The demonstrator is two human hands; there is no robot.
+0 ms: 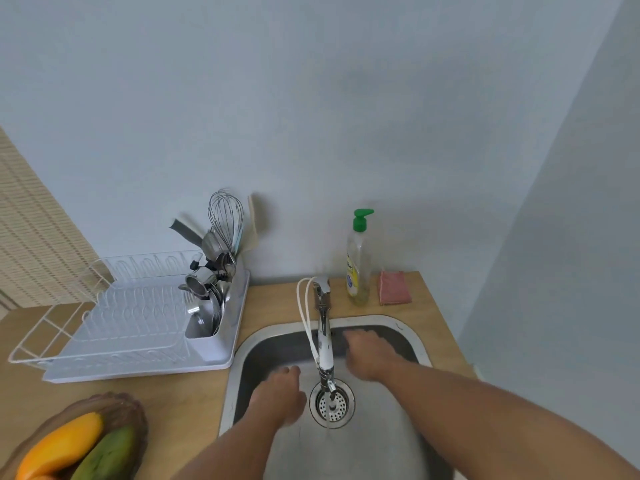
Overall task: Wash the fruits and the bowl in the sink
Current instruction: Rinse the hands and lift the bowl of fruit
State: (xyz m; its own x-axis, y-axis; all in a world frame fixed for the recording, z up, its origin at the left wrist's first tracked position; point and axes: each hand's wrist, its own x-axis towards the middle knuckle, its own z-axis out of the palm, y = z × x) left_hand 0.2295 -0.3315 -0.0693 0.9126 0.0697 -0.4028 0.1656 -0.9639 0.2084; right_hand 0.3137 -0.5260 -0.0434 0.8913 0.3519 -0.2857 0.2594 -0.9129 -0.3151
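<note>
At the far left, the brown bowl (117, 410) sits on the wooden counter (194, 403), holding the yellow and green fruits (83, 448), not yet in the sink. Behind it, the dish rack (138, 323) waits, probably to take the washed items. The left hand (277, 398) hovers palm-down in the steel sink (412, 337), fingers loosely spread and holding nothing, just left of the faucet (323, 341), whose stream falls onto the drain. Right of the faucet, the right hand (370, 355) is equally flat and empty. Soap bottle (358, 268) and pink sponge (394, 287) stand behind, within reach.
</note>
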